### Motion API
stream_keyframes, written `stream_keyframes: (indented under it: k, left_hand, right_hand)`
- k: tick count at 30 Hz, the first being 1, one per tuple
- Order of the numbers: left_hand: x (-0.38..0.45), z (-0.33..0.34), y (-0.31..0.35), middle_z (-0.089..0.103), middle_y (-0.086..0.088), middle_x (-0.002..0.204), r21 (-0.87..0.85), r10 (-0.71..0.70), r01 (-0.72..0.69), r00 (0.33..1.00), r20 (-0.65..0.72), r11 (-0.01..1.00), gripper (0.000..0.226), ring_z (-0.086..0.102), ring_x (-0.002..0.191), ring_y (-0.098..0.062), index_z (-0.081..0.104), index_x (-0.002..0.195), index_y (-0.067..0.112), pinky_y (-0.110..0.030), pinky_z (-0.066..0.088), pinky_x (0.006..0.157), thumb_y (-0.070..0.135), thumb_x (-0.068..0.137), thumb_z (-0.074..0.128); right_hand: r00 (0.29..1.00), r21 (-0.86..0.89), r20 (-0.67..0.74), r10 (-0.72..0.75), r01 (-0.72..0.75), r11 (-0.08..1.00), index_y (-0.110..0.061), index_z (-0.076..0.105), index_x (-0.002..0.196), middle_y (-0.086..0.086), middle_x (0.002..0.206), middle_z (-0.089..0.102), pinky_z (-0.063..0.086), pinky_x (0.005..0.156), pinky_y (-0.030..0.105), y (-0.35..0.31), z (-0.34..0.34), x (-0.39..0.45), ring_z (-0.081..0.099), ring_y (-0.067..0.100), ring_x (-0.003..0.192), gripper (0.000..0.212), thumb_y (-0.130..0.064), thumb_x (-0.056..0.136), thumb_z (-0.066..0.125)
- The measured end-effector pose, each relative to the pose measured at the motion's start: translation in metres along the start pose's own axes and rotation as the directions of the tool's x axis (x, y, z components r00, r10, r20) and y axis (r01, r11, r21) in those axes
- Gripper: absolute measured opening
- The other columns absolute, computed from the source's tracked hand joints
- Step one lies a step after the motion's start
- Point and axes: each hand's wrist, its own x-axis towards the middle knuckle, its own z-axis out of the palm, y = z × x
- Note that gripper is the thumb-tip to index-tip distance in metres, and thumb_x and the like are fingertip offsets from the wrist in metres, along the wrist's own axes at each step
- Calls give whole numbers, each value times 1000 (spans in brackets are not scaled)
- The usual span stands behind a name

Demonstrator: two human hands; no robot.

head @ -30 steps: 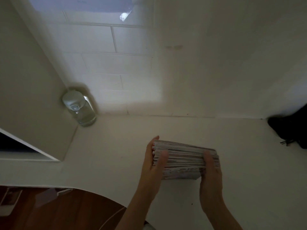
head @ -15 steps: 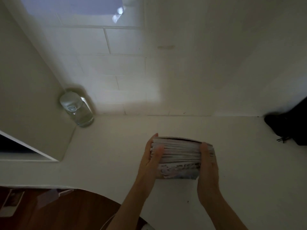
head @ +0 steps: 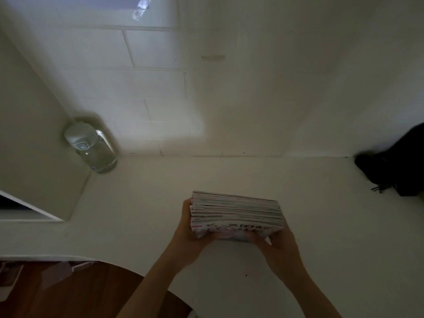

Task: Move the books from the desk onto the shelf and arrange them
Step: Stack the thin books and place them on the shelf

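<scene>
A bundle of several thin books stands on edge on the white shelf, page edges up and the printed cover of the nearest book facing me. My left hand grips the bundle's left end, fingers curled round its lower corner. My right hand holds the right end from below and in front, fingers wrapped under the cover. The books' far side and bottom edge are hidden.
A clear glass jar with a pale lid stands in the shelf's back left corner against a white side panel. A dark object lies at the back right. A brown wooden desk shows below the shelf edge.
The bundle has tilted up so its front cover faces me. Both hands slid from the top edges down to the lower front corners.
</scene>
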Motion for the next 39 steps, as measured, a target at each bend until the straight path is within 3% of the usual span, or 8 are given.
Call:
stream_keyframes:
  k: [5, 11, 14, 19, 23, 30, 33, 39]
  left_hand:
    - [3, 2, -3, 59, 50, 90, 112, -29, 28, 1000, 5, 993, 42, 47, 91, 35, 50, 109, 27, 7, 36, 81, 26, 79, 78]
    - [7, 6, -18, 58, -17, 127, 89, 56, -54, 998, -25, 995, 52, 63, 110, 0, 42, 133, -15, -16, 52, 89, -12, 86, 63]
    - [5, 5, -15, 60, -12, 131, 86, 44, -41, 998, -35, 995, 78, 60, 119, -7, 46, 133, -11, -20, 50, 96, 38, 81, 76]
    - [2, 9, -16, 62, 23, 120, 53, 57, -55, 998, -34, 997, 65, 56, 108, 17, 33, 134, 8, -7, 47, 88, 1, 81, 72]
    - [6, 9, -19, 48, -5, 133, 32, 78, -79, 997, 29, 996, 70, 50, 111, 21, 22, 138, 15, 0, 40, 90, -14, 86, 58]
    - [-3, -5, 16, 58, -5, 127, -75, 60, -61, 998, -19, 995, 64, 64, 114, -11, 37, 133, 24, -32, 59, 83, -10, 85, 64]
    - [-24, -31, 66, 66, 1, 113, -114, 49, -61, 993, -108, 992, 61, 70, 95, -3, 46, 130, 17, -19, 57, 67, -7, 80, 71]
    - [-90, -116, 189, 73, -4, 108, -137, 137, -194, 929, -343, 971, 76, 72, 96, -25, 62, 120, 18, -46, 60, 76, 35, 53, 93]
  right_hand:
    - [1000, -92, 13, -22, 23, 995, -42, 44, 125, -44, 107, 59, 44, 79, 2, 4, 2, -1, 54, -23, 101, 53, -21, 83, 69]
    - [999, -27, 12, -30, 31, 999, -79, 31, 117, -45, 121, 50, 43, 94, 7, 10, 12, -2, 49, -15, 119, 69, -24, 85, 59]
    - [998, -20, -8, -57, 57, 998, -76, 31, 120, -43, 123, 49, 42, 96, 8, 12, 19, -3, 47, -13, 122, 71, -23, 87, 64]
    - [993, -49, -69, -94, 90, 995, -73, 31, 122, -42, 122, 48, 41, 98, 10, 18, 19, -6, 48, -11, 122, 55, -36, 92, 59]
    - [996, -114, -76, -45, 36, 993, -76, 27, 121, -48, 119, 46, 42, 93, 6, 22, 19, -3, 47, -18, 117, 63, -31, 92, 60]
    - [1000, -96, -6, -16, 16, 995, -27, 38, 139, -16, 126, 57, 52, 90, 16, -15, 15, 4, 56, -11, 112, 76, -66, 77, 62]
    - [996, -88, 80, -38, 45, 995, -23, 47, 136, -13, 124, 62, 56, 92, 30, -67, 20, 6, 60, -2, 110, 62, -43, 81, 65]
    - [938, -43, 224, -266, 282, 959, -32, 55, 127, -18, 119, 65, 56, 87, 25, -223, 48, -7, 63, 0, 107, 46, -40, 83, 66]
